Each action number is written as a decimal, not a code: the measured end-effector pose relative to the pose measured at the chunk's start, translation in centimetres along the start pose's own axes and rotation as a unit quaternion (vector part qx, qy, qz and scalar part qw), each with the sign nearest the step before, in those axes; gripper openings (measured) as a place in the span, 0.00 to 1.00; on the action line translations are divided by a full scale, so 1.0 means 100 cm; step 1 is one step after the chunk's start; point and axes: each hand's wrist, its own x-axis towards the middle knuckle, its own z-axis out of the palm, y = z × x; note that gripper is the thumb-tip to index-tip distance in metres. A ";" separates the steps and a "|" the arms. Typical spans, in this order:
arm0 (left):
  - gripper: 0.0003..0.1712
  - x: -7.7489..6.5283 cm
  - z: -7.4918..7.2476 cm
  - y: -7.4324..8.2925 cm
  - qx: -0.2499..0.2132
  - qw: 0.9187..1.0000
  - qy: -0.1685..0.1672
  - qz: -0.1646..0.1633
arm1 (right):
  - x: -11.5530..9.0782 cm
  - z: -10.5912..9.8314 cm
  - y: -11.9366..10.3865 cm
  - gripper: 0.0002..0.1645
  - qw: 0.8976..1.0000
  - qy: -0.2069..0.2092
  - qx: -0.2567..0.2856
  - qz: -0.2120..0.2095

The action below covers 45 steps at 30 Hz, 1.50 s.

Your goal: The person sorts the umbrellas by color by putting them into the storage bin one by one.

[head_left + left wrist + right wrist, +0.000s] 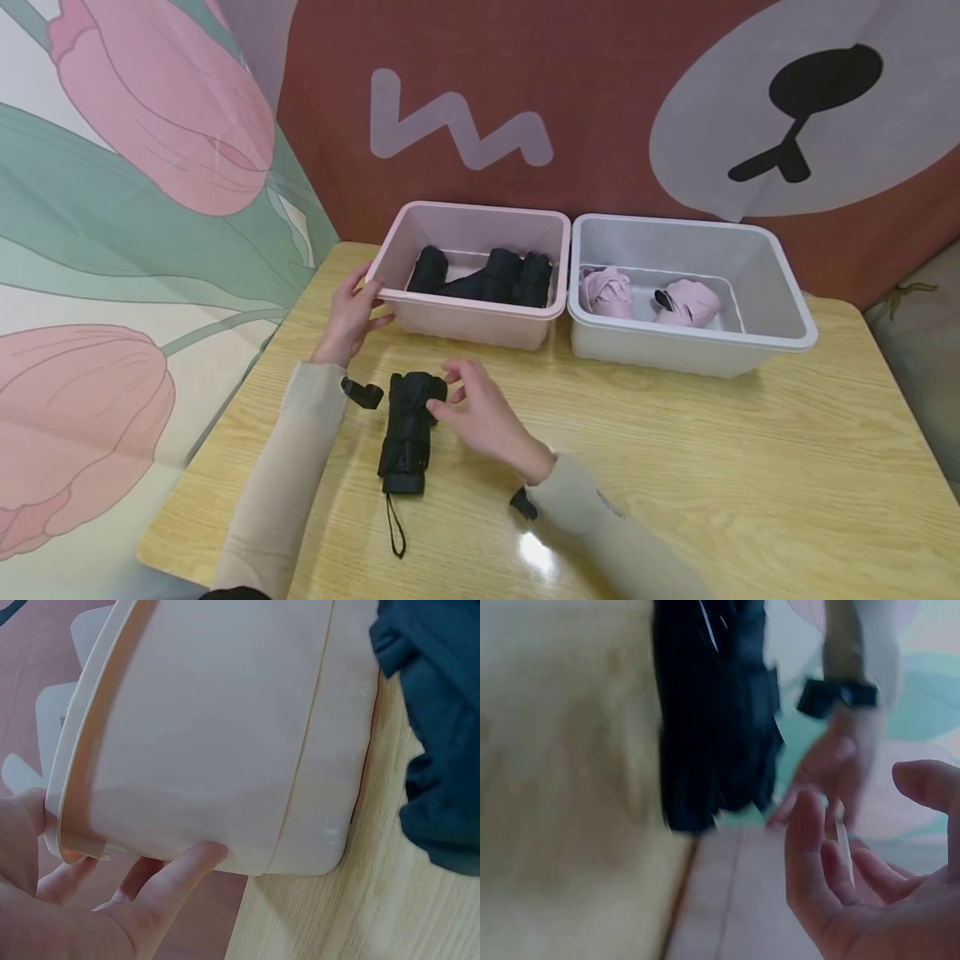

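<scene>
A folded black umbrella lies on the table, its wrist strap towards the near edge. Close to its far right side is my right hand, fingers loosely bent and thumb apart, with nothing held. The right wrist view, blurred, has this hand beside the dark umbrella. My left hand holds the near left corner of a pink bin. In the left wrist view the thumb lies at the bin's rim and the fingers reach below it against the outer wall.
Several black folded umbrellas lie inside the pink bin. Right beside it stands a light grey bin with two bundled pink umbrellas in it. Behind the wooden table hangs a printed cloth.
</scene>
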 end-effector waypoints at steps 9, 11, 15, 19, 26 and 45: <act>0.30 0.001 -0.001 -0.001 0.001 1.000 -0.002 0.001 | -0.005 0.034 -0.004 0.36 0.992 -0.034 -0.120 -0.032; 0.30 0.001 -0.001 -0.001 0.000 1.000 -0.003 0.002 | -0.004 0.039 -0.005 0.37 0.984 -0.041 -0.164 -0.049; 0.30 0.001 -0.001 -0.002 -0.002 1.000 -0.004 0.004 | -0.005 0.045 -0.008 0.36 0.964 -0.082 -0.240 -0.075; 0.30 0.002 -0.002 -0.003 -0.002 1.000 -0.005 0.005 | -0.007 0.051 -0.007 0.35 0.943 -0.115 -0.302 -0.087; 0.30 0.002 -0.002 -0.003 -0.005 1.000 -0.007 0.006 | -0.008 0.055 -0.004 0.26 0.937 -0.078 -0.329 -0.085; 0.29 0.001 -0.001 -0.001 0.002 1.000 -0.003 -0.005 | -0.011 0.039 0.003 0.59 0.941 -0.074 -0.326 0.062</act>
